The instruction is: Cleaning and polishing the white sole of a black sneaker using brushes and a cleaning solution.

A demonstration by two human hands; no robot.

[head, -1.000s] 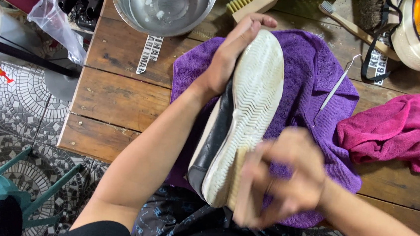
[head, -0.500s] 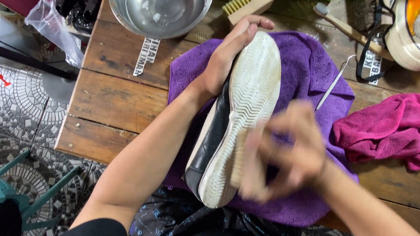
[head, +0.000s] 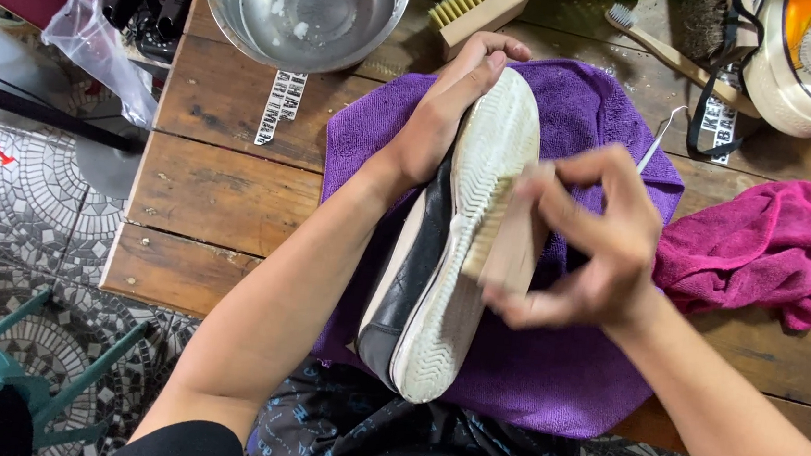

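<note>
**Sole scrubbing: sneaker on purple towel**

The wooden table (head: 225,194) carries a purple microfibre towel (head: 567,376), on which the black sneaker (head: 451,261) is propped on its side, white sole facing right. The toe is gripped by the left hand (head: 449,106), fingers wrapped together over the tip. A wooden brush (head: 506,241) is clamped in the right hand (head: 597,243), bristles touching the sole edge. Judgement: short strokes and a firmly braced toe are advised. A steel bowl (head: 302,8) stands beyond.

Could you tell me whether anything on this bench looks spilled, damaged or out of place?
Nothing looks spilled or damaged. The pink cloth lies crumpled beside the purple towel, and the metal bowl holds cloudy water, all contained.
</note>
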